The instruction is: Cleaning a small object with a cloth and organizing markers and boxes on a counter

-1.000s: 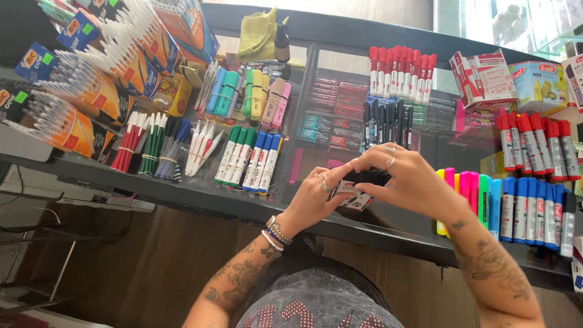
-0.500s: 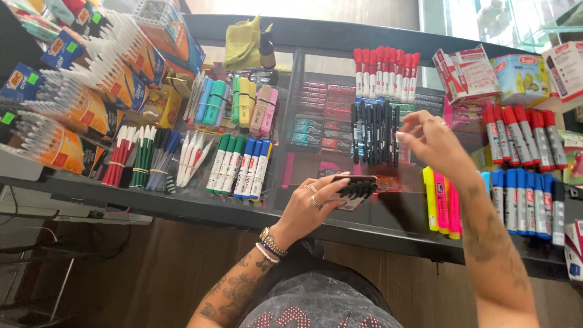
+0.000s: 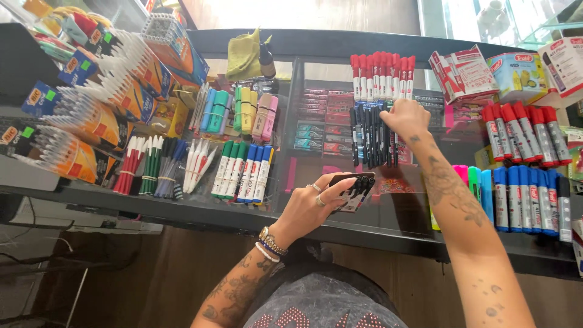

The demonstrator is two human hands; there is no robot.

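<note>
My left hand [image 3: 317,205] holds a small open pack of black pens [image 3: 354,191] over the near part of a glass counter [image 3: 316,159]. My right hand [image 3: 405,118] reaches forward to a row of black pens [image 3: 370,135] lying on the glass, its fingertips pinched on the top of one pen at the right end of the row. Red-capped pens [image 3: 382,75] lie in a row just beyond the black ones.
Green and blue markers [image 3: 243,170], bundled pens [image 3: 152,173] and highlighters [image 3: 243,109] lie at the left. Boxed pen displays [image 3: 91,103] stack at the far left. Red markers [image 3: 525,132], blue markers [image 3: 528,199] and boxes [image 3: 467,73] crowd the right. A yellow cloth [image 3: 243,56] lies at the back.
My right hand left the pack, moved forward and to the right, and now rests on the row of black pens. My left hand stays near the counter's front with the pack.
</note>
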